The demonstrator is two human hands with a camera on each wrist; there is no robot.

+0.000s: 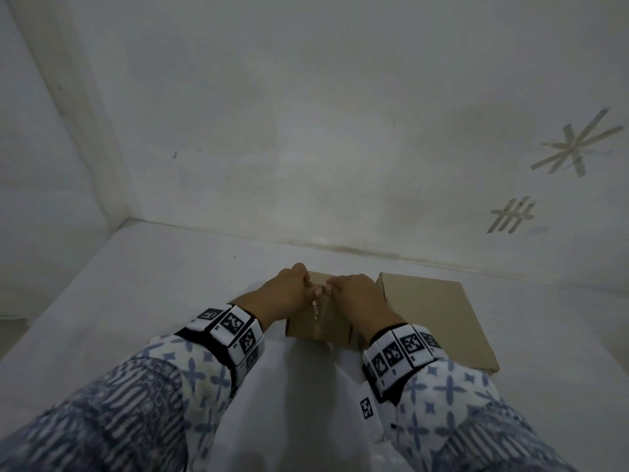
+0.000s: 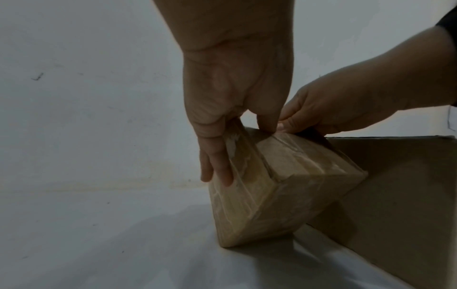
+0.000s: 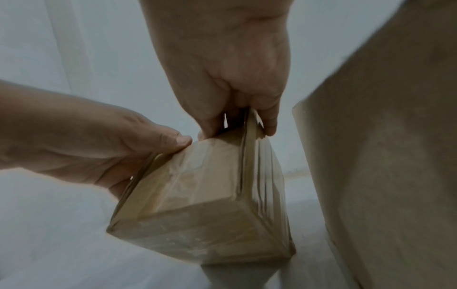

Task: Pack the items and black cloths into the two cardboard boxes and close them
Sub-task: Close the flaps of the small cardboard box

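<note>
A small tape-covered cardboard box (image 1: 318,323) stands on the white surface in front of me. My left hand (image 1: 284,291) pinches its raised left flap, with the fingers (image 2: 217,168) flat on the outside and the thumb on top. My right hand (image 1: 357,294) pinches the raised right flap (image 3: 251,129) between thumb and fingers. In the wrist views the small box (image 2: 284,195) (image 3: 197,205) looks tilted. Its contents are hidden. A larger flat cardboard box (image 1: 435,318) lies shut just to its right. I see no black cloths or loose items.
The white surface (image 1: 153,284) runs to a white wall (image 1: 306,131) close behind the boxes, with a corner at the left. Tape marks (image 1: 575,148) are stuck on the wall at the right. The large box's side (image 3: 383,156) stands right beside my right hand.
</note>
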